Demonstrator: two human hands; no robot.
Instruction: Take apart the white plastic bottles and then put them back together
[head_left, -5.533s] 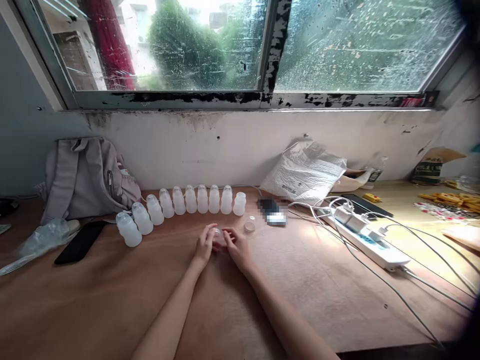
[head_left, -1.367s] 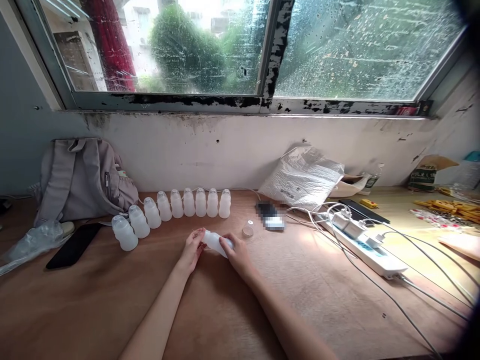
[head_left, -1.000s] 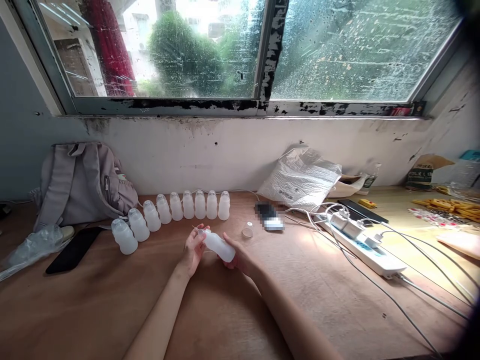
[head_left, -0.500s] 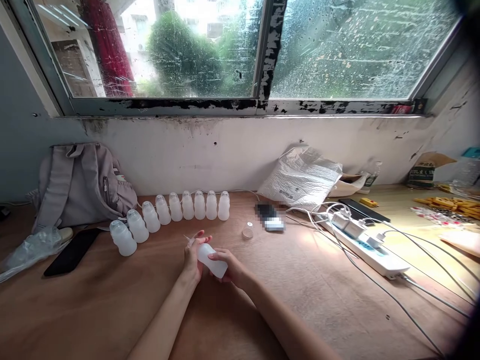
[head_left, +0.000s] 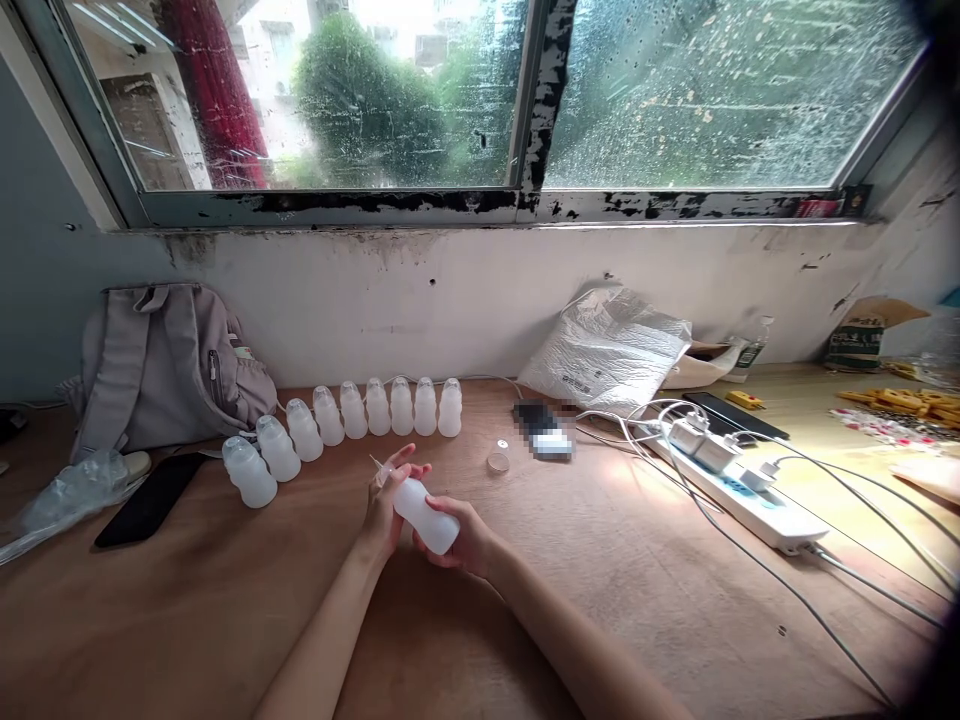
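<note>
A frosted white bottle (head_left: 424, 514) with a waisted body lies tilted between my two hands. My right hand (head_left: 466, 540) is closed round its lower end, thumb on the side. At the upper end, my left hand (head_left: 386, 500) has its fingers curled round the neck, with some fingertips raised. A thin pointed tip sticks out past the left fingers; the cap part under them is mostly hidden. Beyond my hands, a small clear cap (head_left: 498, 457) stands on the brown table (head_left: 600, 560). Several similar white bottles (head_left: 401, 408) stand in a curved row at the back left.
A grey backpack (head_left: 169, 365), a black phone-like slab (head_left: 146, 503) and a clear plastic bag (head_left: 71, 490) lie on the left. To the right are a silver bubble bag (head_left: 607, 345), a white power strip (head_left: 780, 525) with chargers, and loose cables across the table.
Both hands keep hold of the bottle. My right hand has shifted slightly, showing more of the bottle's lower body. The whole view has moved a little.
</note>
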